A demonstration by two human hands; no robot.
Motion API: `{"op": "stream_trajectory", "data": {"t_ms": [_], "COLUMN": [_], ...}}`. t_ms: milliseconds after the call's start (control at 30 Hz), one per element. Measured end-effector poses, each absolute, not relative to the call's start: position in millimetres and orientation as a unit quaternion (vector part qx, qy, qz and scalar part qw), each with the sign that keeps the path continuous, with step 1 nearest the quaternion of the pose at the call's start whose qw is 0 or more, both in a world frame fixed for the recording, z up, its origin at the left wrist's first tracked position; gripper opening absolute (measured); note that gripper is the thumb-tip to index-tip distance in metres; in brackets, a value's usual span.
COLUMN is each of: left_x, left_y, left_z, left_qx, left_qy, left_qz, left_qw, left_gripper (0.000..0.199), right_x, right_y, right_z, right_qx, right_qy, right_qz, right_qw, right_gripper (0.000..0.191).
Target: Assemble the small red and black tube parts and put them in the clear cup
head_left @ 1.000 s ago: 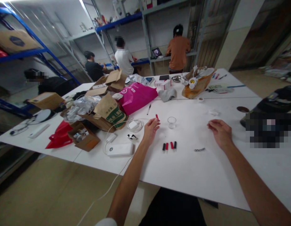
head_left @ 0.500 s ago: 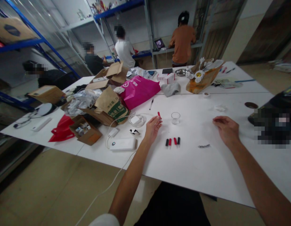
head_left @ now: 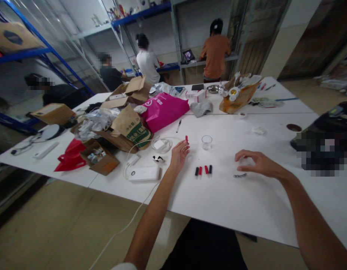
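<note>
My left hand (head_left: 180, 153) is closed on a small red piece (head_left: 186, 139) that sticks up above its fingertips. My right hand (head_left: 253, 162) hangs over the table, thumb and fingers curved and apart, with nothing visible between them. Just below its fingertips lies a short row of small dark, twisted-looking bits (head_left: 240, 175), too small to name. Between the hands, a red piece (head_left: 206, 170) and a black piece (head_left: 196, 171), both small with pale tips, lie with similar ones in a row. Beyond them stands a clear glass cup (head_left: 207, 142).
Left of my left arm lie a white power bank (head_left: 144, 173), a coiled white cable (head_left: 165, 145) and a penguin-like figure (head_left: 158, 159). Cardboard boxes and a magenta bag (head_left: 166, 108) crowd the left. A dark bag (head_left: 328, 131) sits right. Several people work near the shelves.
My right hand has moved left and nearer, over the dark bits, and its fingers have spread apart. My left hand still holds the red piece in nearly the same place.
</note>
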State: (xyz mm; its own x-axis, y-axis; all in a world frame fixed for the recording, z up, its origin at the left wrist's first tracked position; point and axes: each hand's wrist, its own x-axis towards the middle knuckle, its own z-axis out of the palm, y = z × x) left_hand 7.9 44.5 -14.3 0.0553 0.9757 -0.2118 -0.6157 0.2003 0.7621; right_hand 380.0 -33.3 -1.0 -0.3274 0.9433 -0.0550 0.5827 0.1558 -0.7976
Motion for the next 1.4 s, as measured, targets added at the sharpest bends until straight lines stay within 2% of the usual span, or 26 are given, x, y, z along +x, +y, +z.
{"op": "stream_trajectory", "data": {"t_ms": [100, 200, 433, 633, 833, 1100, 1233, 1400], "left_x": [7.6, 8.0, 10.1, 10.1, 8.5, 16.5, 23.8, 28.5], "left_y": [44.8, 44.8, 44.9, 43.7, 44.7, 37.7, 32.0, 25.6], "left_z": [-14.4, -13.7, -12.7, -13.0, -14.1, -5.7, -3.6, -4.1], "left_qx": [0.244, 0.246, 0.248, 0.256, 0.252, 0.338, 0.437, 0.470], "left_qy": [0.369, 0.370, 0.372, 0.368, 0.366, 0.376, 0.379, 0.384], "left_qz": [0.582, 0.581, 0.571, 0.567, 0.569, 0.575, 0.563, 0.525], "left_qw": [0.682, 0.682, 0.689, 0.691, 0.692, 0.643, 0.590, 0.597], "left_gripper": [0.034, 0.033, 0.031, 0.033, 0.034, 0.034, 0.028, 0.027], "right_x": [370.2, 363.0, 359.5, 357.5, 354.2, 339.7, 334.9, 330.6], "right_y": [-37.7, -38.2, -37.6, -37.6, -37.9, -25.7, -22.4, -22.1], "right_z": [4.9, 3.3, -5.2, -5.1, 4.2, -12.9, -21.2, -24.4], "right_qx": [-0.491, -0.470, -0.461, -0.450, -0.469, -0.551, -0.551, -0.549], "right_qy": [-0.766, -0.785, -0.797, -0.796, -0.736, -0.539, -0.522, -0.534], "right_qz": [0.384, 0.383, 0.361, 0.368, 0.412, 0.352, 0.332, 0.328], "right_qw": [0.154, 0.125, 0.152, 0.167, 0.261, 0.531, 0.559, 0.554], "right_gripper": [0.054, 0.052, 0.038, 0.037, 0.039, 0.047, 0.043, 0.041]}}
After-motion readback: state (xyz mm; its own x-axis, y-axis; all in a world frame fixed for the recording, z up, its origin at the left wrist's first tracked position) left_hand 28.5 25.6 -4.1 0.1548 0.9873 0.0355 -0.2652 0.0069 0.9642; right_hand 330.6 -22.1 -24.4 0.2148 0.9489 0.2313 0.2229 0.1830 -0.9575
